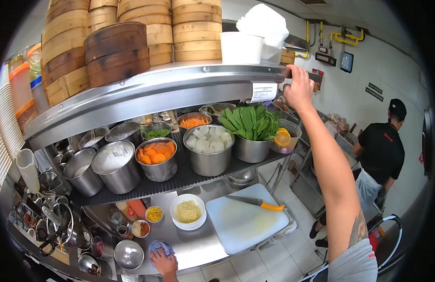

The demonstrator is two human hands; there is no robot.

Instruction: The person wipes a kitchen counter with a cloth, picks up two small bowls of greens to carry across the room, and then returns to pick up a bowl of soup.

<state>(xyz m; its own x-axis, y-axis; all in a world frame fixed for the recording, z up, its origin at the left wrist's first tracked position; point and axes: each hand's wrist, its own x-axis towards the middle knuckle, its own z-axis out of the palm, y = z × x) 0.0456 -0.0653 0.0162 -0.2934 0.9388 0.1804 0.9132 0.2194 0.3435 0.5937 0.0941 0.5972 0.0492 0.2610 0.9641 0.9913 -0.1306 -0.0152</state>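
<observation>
My left hand (165,264) rests low on the steel counter, fingers pressed onto a crumpled blue cloth (162,247). To its left is a steel bowl (128,254). My right hand (299,88) is raised at the right end of the metal overshelf (180,82), its fingers curled over the ticket rail along the edge. Beside it a printed order slip (263,92) hangs from the rail. A white bowl of noodles (188,212) stands on the counter. A knife with an orange handle (255,202) lies across the white cutting board (245,225).
Bamboo steamers (196,30) and a white tub (242,47) stand on top. The middle shelf bears pots of radish chunks (209,141), sliced carrots (156,152), leafy greens (253,123) and white powder (113,157). A co-worker in black (381,145) stands at the right.
</observation>
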